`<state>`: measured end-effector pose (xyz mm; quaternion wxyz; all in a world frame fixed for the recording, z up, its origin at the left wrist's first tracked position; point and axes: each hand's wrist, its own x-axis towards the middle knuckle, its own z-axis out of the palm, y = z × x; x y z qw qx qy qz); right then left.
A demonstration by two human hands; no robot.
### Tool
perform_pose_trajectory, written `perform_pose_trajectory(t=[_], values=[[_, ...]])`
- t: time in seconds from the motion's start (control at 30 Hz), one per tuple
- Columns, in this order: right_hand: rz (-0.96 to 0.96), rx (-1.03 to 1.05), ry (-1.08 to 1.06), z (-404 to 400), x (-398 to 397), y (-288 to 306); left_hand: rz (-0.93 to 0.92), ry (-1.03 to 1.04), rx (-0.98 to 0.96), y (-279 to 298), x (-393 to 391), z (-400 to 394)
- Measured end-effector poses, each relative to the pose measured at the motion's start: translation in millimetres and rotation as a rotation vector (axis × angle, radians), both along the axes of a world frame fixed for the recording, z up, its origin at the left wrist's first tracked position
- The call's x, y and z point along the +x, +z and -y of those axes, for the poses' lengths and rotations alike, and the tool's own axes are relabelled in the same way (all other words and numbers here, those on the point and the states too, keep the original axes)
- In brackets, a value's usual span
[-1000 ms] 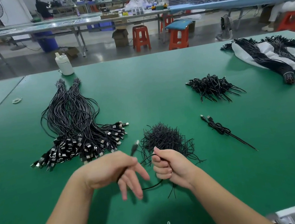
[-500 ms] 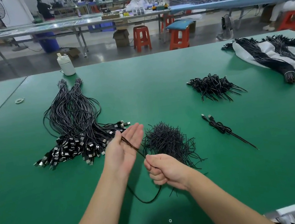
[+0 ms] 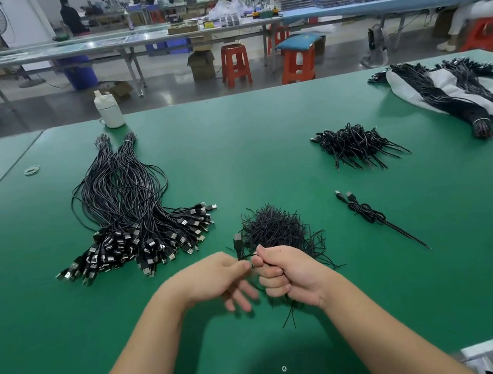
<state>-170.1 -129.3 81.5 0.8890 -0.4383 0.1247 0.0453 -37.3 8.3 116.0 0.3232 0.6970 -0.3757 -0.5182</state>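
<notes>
Both hands meet over the green table [image 3: 264, 141], near its front. My right hand [image 3: 287, 275] is a fist that grips a coiled black USB cable [image 3: 239, 246]; loose cable ends hang out below the fist. The cable's plug sticks up just left of the fist. My left hand [image 3: 219, 278] pinches the cable beside the right hand, and its lower fingers, blurred, hang spread. Right behind the hands lies a mound of short black twist ties [image 3: 275, 230].
A large fan of loose USB cables [image 3: 131, 219] lies at the left. Tied cables are piled at the right middle [image 3: 355, 145], with one tied cable [image 3: 369, 215] nearer. A white bottle [image 3: 108, 110], a rubber band [image 3: 32, 170] and bundles on white plastic [image 3: 451, 93] sit farther off.
My left hand, stretched flat and forward with the cable across its palm half a second ago, has swung back to the right fist. The hanging cable loop is gathered into the right hand.
</notes>
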Motion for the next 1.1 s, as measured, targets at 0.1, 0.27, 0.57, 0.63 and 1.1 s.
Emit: perform_pose_trajectory(t=[0.1, 0.27, 0.57, 0.63, 1.1], values=[[0.008, -0.001, 0.007, -3.9, 1.8, 0.7, -0.171, 0.473, -0.273, -13.5, -8.5, 17.4], [-0.043, -0.065, 0.037, -10.4, 1.6, -1.6, -0.879, 0.935, -0.669, -7.5, -5.8, 29.9], [0.02, -0.012, -0.078, 12.2, -1.8, 3.3, -0.676, 0.416, -0.753, 21.5, 19.1, -1.5], [0.028, 0.032, -0.119, 16.1, 3.4, 8.4, -0.385, 0.175, -0.609, 22.4, 21.8, -10.8], [-0.003, -0.504, -0.059, -9.1, 23.2, 38.7, -0.422, 0.686, -0.603, -9.5, -3.4, 25.4]])
